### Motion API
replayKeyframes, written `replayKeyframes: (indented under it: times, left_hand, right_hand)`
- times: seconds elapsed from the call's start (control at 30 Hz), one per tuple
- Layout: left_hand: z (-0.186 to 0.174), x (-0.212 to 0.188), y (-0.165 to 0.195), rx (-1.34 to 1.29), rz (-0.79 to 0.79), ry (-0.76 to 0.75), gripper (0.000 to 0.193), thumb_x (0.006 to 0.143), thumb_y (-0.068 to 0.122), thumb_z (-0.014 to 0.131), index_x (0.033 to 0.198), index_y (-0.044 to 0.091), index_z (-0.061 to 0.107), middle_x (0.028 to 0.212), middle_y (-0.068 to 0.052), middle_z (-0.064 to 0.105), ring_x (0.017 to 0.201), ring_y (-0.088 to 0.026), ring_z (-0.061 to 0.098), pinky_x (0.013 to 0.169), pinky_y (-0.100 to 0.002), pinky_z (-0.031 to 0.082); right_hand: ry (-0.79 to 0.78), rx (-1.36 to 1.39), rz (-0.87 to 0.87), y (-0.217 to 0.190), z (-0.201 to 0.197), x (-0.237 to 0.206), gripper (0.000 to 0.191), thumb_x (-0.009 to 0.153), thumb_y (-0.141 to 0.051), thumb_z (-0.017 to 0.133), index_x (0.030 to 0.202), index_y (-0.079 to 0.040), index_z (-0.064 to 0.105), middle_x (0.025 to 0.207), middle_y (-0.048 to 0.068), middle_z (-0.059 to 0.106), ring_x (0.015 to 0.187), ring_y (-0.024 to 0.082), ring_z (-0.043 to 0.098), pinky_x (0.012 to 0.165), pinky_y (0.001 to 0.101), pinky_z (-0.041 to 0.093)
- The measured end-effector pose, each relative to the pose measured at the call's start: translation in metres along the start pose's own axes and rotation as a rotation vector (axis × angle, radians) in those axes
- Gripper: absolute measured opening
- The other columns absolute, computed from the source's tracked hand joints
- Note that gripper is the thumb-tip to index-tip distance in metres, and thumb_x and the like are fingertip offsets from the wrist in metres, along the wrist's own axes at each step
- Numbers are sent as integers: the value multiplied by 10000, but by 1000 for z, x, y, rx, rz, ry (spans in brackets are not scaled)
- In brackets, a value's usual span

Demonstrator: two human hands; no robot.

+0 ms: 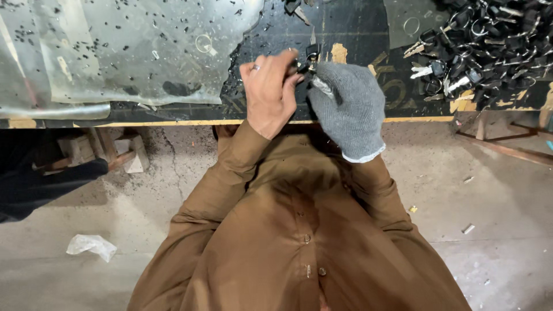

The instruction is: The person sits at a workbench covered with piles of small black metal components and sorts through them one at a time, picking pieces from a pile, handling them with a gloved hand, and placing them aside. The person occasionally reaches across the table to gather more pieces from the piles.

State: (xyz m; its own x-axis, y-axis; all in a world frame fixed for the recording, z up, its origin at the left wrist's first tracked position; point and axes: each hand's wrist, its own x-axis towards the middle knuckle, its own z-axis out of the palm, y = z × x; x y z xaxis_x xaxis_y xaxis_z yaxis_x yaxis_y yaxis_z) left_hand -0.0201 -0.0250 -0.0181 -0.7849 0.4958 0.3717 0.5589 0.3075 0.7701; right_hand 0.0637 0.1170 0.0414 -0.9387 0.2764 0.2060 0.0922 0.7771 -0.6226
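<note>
Both hands meet at the near edge of the counter (pixel 357 40), and what they hold between them is mostly hidden. The left hand (pixel 269 92) is bare, with a ring on one finger, and its fingertips pinch a small black key (pixel 311 53) whose dark head just peeks out at twelve o'clock from the knuckles. The right hand (pixel 350 109) wears a grey knit glove and is curled around a thin shiny metal piece (pixel 324 87), of which only a short bright strip shows (whether this is the blade of the same key or a separate tool cannot be made out). The two hands touch each other, fingers overlapping at that spot.

At two o'clock from the hands lies a heap of keys (pixel 489 46) with black heads and metal rings, cut off by the top and right edges, so its full extent cannot be seen. It sits loose on the counter, in no box or tray. At ten o'clock a crumpled clear plastic sheet (pixel 127 52) covers the left part of the counter, speckled with small dark chips; a single ring (pixel 203 43) rests on it.

Below the counter edge, the brown shirt (pixel 299 230) fills the middle of the view down to six o'clock. On the concrete floor (pixel 507 230) at eight o'clock lies a crumpled white scrap (pixel 91 246).
</note>
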Motion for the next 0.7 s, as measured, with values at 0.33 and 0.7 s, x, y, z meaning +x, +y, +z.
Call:
replayKeyframes:
  times: [0.33,0.7]
  left_hand:
    - [-10,12,-23,-8,150,-192,222,836,-3,727,1037,84,693,871,-61,541,899,-264,532,864,-419,310]
    - [4,-8,-24,-93,-24,-15,696,958,-30,679,1558,55,336,1012,3,671,950,-169,635,996,-385,360]
  right_hand:
    - [-174,-309,-14,-12,8,7,177,952,-83,730,1119,-102,675,1007,83,686,963,334,638,839,467,499]
    - [99,21,-43,-5,2,-13,381,893,-126,774,1246,-68,642,1200,142,652,1079,351,643,923,431,537]
